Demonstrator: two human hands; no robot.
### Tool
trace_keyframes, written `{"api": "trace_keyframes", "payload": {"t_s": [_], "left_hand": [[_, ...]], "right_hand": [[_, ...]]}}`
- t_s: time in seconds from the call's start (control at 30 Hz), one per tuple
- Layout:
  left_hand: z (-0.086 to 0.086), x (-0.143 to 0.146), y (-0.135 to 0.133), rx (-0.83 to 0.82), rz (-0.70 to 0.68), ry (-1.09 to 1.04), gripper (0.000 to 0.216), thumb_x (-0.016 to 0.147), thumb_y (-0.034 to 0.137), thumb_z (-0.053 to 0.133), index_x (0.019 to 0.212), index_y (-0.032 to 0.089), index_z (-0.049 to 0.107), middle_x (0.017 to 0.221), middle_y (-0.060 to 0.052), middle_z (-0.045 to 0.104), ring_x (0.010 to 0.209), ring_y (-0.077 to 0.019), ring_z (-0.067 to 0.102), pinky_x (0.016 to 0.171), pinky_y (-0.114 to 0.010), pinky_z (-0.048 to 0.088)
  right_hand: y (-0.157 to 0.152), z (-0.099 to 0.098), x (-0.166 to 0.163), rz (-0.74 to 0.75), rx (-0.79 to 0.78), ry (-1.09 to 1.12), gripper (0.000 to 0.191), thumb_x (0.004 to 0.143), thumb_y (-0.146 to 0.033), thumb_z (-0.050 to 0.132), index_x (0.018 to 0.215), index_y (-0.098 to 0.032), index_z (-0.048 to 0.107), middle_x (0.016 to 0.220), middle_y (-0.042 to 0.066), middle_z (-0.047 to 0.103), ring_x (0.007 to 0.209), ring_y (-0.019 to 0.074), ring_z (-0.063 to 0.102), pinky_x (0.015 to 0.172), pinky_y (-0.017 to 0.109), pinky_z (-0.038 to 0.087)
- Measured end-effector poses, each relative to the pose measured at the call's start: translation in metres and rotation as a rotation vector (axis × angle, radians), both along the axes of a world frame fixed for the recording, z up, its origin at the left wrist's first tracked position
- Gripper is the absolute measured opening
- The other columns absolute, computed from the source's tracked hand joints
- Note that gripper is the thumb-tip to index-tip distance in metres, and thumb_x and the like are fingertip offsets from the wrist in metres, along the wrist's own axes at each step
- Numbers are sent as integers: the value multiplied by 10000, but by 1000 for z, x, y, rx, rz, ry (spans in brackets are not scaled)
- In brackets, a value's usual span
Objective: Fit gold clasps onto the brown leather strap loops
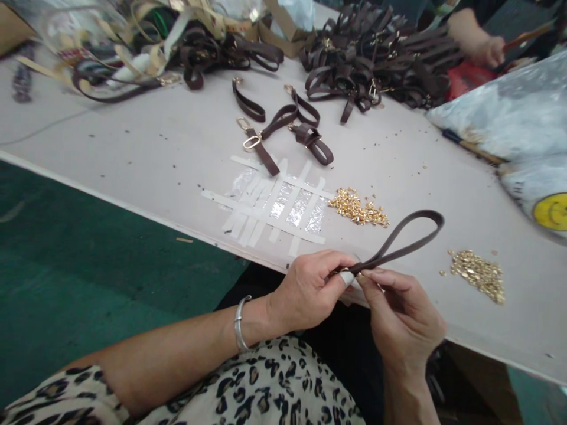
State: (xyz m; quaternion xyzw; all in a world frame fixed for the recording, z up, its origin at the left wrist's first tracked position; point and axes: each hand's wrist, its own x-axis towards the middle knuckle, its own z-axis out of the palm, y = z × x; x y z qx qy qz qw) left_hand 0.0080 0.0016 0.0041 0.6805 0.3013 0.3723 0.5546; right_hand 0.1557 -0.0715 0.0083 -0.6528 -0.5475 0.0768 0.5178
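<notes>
My left hand [310,289] and my right hand [401,316] meet at the near edge of the table [146,159], both pinching the ends of a dark brown leather strap [401,239] folded into a loop. The loop lies flat and stretches away to the right over the table. A taped fingertip of my left hand presses on the strap's end. Two small heaps of gold rivets lie close by, one [358,209] just beyond my hands and one [478,273] to the right. What sits between my fingertips at the strap's end is hidden.
Finished brown straps with gold clasps [283,127] lie mid-table, a big pile of them [376,59] behind. Strips of tape [274,203] cover a patch of the table. Another person's hand [485,47] works at the far right. A plastic bag [509,118] lies right.
</notes>
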Motion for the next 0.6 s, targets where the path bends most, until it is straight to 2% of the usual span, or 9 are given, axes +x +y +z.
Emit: {"api": "trace_keyframes", "payload": {"t_s": [0.17,0.37,0.5,0.6], "left_hand": [[0,1,-2,60,20,0,199,920,116,539,1039,154,694,920,-46,725,859,-158,678,820,-259,528],[-4,1,-1,77,-17,7,250,907,87,508,1066,152,691,967,-65,721,895,-167,664,837,-260,511],[0,-1,-1,-29,-63,54,229,897,124,511,1007,175,705,907,-51,716,861,-176,652,795,-252,509],[-8,1,6,-201,-170,39,150,868,265,611,942,188,717,842,-20,722,769,-175,651,716,-244,535]], "right_hand": [[0,2,-4,-10,-3,0,120,819,-158,754,904,-231,710,879,-11,735,799,130,692,761,236,553],[4,-1,-1,-90,-86,247,185,775,-243,802,893,-211,663,832,4,699,720,131,667,663,230,554],[4,-3,-5,-61,-150,571,377,738,-345,833,1005,-232,592,848,6,703,736,154,677,639,254,572],[9,-8,-8,-47,-165,658,454,773,-426,802,1116,-231,579,783,21,704,714,200,689,606,303,575]]}}
